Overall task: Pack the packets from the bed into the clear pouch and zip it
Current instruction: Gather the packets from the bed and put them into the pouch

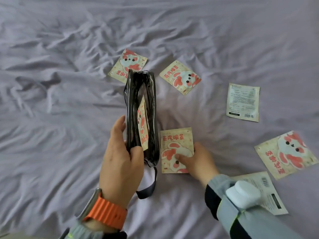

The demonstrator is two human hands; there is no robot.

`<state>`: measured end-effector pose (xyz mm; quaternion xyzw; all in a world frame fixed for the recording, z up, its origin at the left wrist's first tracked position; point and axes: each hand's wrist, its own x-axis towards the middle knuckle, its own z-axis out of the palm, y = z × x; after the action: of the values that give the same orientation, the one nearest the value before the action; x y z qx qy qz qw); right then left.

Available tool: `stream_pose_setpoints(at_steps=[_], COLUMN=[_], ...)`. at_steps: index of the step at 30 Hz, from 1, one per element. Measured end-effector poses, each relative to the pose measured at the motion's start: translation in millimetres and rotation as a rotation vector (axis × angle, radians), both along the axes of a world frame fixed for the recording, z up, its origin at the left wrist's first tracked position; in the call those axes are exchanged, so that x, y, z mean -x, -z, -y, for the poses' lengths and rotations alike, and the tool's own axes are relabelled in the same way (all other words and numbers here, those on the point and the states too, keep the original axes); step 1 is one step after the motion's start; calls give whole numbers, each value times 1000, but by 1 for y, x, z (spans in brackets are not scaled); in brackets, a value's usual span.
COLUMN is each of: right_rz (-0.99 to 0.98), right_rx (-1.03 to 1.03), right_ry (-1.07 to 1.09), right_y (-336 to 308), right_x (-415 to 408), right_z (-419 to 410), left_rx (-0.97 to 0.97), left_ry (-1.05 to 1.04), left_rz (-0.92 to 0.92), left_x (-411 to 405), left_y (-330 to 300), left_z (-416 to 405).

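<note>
My left hand [120, 159] holds the clear pouch [140, 107] upright on the bed by its near end; the pouch has black trim and its top zip stands open. One cartoon-rabbit packet [143, 130] shows inside it. My right hand [198, 159] rests on another rabbit packet [174, 145] lying flat just right of the pouch, thumb on top and fingers at its right edge. More packets lie on the sheet: one behind the pouch [128, 65], one to its right [180, 77], a white-backed one [243, 104], a blurred one [287, 153] at the far right.
The wrinkled lilac bed sheet [60, 100] covers the whole view. Another white-backed packet [265, 190] lies partly under my right sleeve. A white device [243, 194] is strapped to my right wrist, an orange-strapped watch [105, 213] to my left. The pouch's black loop strap [146, 190] trails toward me.
</note>
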<state>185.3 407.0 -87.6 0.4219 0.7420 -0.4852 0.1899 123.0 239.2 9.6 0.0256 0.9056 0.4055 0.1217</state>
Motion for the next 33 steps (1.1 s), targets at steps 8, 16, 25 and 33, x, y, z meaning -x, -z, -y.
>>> stream_pose_setpoints(at_steps=[8,16,25,33], right_rz=[-80,395,309,-347], right_rx=[109,-135,-324,269], right_ry=[-171,-784,-751,610], right_y=[-45,-75,-42,-53], right_x=[-27,-75,-122,-131], right_z=[-59,-133,-122,-175], left_rx=[169,99,102,82], left_ry=[80,144,171,183], left_rz=[-109,-126,-89,-92], left_x=[15,-27,-58,-64], left_y=[-12,-22,-28,-32], left_z=[-10,-43,-74,-106])
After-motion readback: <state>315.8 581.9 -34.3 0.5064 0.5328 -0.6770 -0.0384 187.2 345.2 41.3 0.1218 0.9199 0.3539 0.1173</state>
